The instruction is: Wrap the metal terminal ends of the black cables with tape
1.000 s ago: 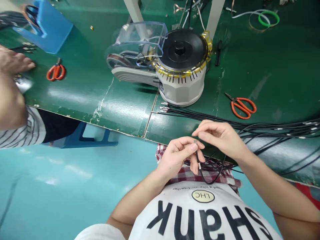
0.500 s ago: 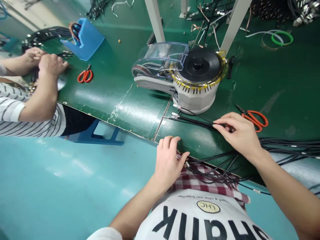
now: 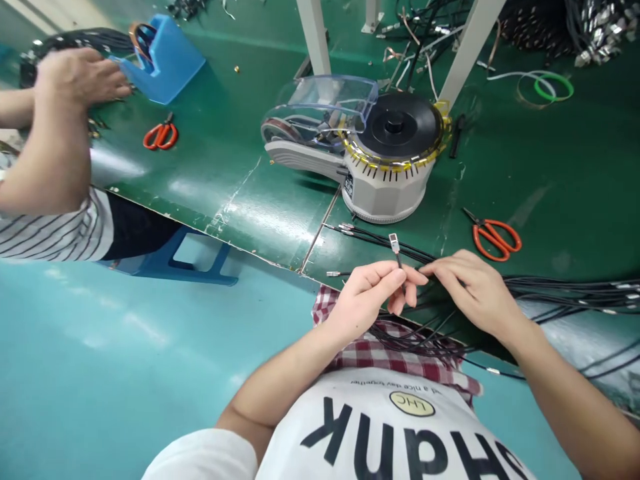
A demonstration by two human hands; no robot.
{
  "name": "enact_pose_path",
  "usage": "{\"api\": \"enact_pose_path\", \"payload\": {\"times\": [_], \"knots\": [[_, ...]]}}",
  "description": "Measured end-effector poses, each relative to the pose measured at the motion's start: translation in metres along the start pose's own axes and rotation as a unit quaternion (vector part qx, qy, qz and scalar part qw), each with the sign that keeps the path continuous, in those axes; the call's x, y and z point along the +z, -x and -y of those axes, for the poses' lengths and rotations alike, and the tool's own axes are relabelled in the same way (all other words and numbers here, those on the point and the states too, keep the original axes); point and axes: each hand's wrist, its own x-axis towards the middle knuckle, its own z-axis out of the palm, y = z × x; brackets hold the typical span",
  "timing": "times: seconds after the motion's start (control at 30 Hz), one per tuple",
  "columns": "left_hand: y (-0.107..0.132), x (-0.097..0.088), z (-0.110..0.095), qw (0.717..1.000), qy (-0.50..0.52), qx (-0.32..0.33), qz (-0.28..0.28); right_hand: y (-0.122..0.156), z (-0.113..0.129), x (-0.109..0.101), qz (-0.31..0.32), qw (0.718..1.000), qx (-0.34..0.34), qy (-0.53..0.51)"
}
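Note:
My left hand (image 3: 373,293) pinches a black cable (image 3: 399,261) between thumb and fingers, just below its silver metal connector (image 3: 395,244), which points up. Close beside it, my right hand (image 3: 477,293) is closed over a bundle of black cables (image 3: 415,252) lying on the bench; its fingertips partly hide them. White-tipped cable ends reach toward the base of the tape dispenser (image 3: 387,193). A single connector (image 3: 332,274) lies left of my left hand near the bench edge. More loose cables (image 3: 400,337) hang over the plaid cloth on my lap.
Orange-handled snips (image 3: 497,239) lie right of the tape dispenser. More black cables (image 3: 565,287) run off to the right. At left, a co-worker's hand (image 3: 80,77) is near a blue tape holder (image 3: 173,63) and another pair of orange snips (image 3: 161,135). Grey posts (image 3: 315,37) stand behind.
My left hand has moved up and right from the bench edge and now holds a cable by its connector end. My right hand has stayed near the cable bundle. The co-worker's hands have shifted.

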Motion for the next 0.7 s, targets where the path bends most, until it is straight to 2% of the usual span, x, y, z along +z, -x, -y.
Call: {"api": "enact_pose_path", "payload": {"times": [0.1,0.47,0.53,0.6,0.7], "knots": [[0.002,0.003,0.006,0.999,-0.020,-0.025,0.029,-0.006,-0.003,0.002,-0.017,0.999,0.025,0.036],[0.007,0.010,0.020,0.991,-0.108,-0.064,0.047,-0.003,-0.005,0.008,-0.025,0.991,0.010,0.135],[0.007,0.011,0.026,0.991,-0.106,-0.072,0.047,-0.005,-0.001,0.003,-0.036,0.995,0.016,0.088],[0.006,0.012,0.030,0.990,-0.105,-0.080,0.045,-0.009,0.008,-0.004,-0.050,0.998,0.031,-0.012],[0.005,0.012,0.032,0.989,-0.122,-0.077,0.043,-0.016,0.026,-0.011,-0.045,0.984,0.051,-0.167]]}}
